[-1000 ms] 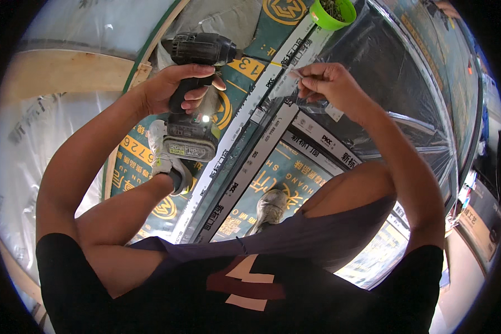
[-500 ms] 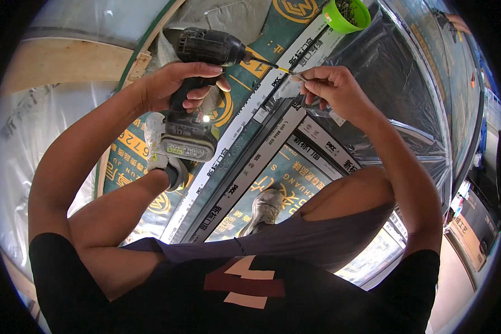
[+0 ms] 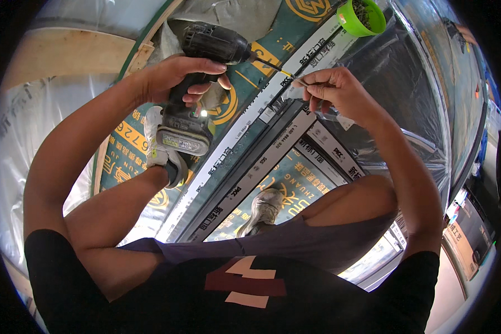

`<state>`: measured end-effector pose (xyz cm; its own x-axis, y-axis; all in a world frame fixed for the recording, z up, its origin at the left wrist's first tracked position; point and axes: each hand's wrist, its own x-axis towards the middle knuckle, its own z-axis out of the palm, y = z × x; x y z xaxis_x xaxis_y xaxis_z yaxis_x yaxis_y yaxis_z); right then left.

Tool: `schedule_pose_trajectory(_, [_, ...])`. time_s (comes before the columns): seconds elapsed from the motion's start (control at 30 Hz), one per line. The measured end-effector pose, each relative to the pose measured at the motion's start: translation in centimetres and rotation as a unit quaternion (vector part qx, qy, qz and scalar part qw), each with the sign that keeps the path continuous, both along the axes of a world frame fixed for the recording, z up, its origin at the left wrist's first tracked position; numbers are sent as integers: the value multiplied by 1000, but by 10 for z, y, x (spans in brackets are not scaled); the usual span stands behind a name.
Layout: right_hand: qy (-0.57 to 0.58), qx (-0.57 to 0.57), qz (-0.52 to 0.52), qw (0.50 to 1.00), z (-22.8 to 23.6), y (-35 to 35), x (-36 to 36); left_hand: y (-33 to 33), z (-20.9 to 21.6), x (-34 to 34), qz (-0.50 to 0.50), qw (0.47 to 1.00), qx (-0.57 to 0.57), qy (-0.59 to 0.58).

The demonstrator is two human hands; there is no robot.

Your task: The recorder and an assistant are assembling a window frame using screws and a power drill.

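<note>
My left hand [image 3: 197, 78] is wrapped round the grip of a black cordless drill [image 3: 214, 42], a battery pack at its base. A long thin bit [image 3: 273, 67] with a yellow band points from the drill toward my right hand [image 3: 331, 92]. That hand is closed in a pinch at the bit's tip, on a small thin screw [image 3: 300, 83] mostly covered by the fingers. Both hands are above a dark frame profile [image 3: 245, 136] with white printed protective film. A white-filmed cross piece [image 3: 331, 145] joins it beneath my right hand.
A bright green tub [image 3: 362, 19] with small dark pieces stands at the far end. Clear plastic sheeting [image 3: 395, 83] covers a panel on the right. Wooden boards [image 3: 67, 58] are at the left. My shoes [image 3: 264, 209] rest on green printed sheeting. Another person's hand [image 3: 465, 33] shows far right.
The view has shifted a little, so the tub and frame sit farther right. The drill has tilted slightly, and its bit still points at the pinching fingers of my right hand.
</note>
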<state>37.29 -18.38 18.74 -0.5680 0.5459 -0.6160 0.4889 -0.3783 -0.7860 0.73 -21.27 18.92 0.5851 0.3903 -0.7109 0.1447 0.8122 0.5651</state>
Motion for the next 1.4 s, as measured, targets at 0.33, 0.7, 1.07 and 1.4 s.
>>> schedule_pose_trajectory(0.33, [8, 11, 154, 988, -31, 41, -35, 41, -30, -34, -53, 997, 6, 48])
schedule_pose_trajectory(0.7, [-64, -19, 260, 963, -62, 50, -65, 36, -65, -34, -54, 994, -64, 72])
schedule_pose_trajectory(1.07, [-61, -22, 274, 960, -72, 42, -60, 23, -78, -31, -56, 994, -87, 39])
schedule_pose_trajectory(1.4, [-93, 16, 309, 946, -64, 38, -50, 17, -80, -15, -69, 993, -95, 20])
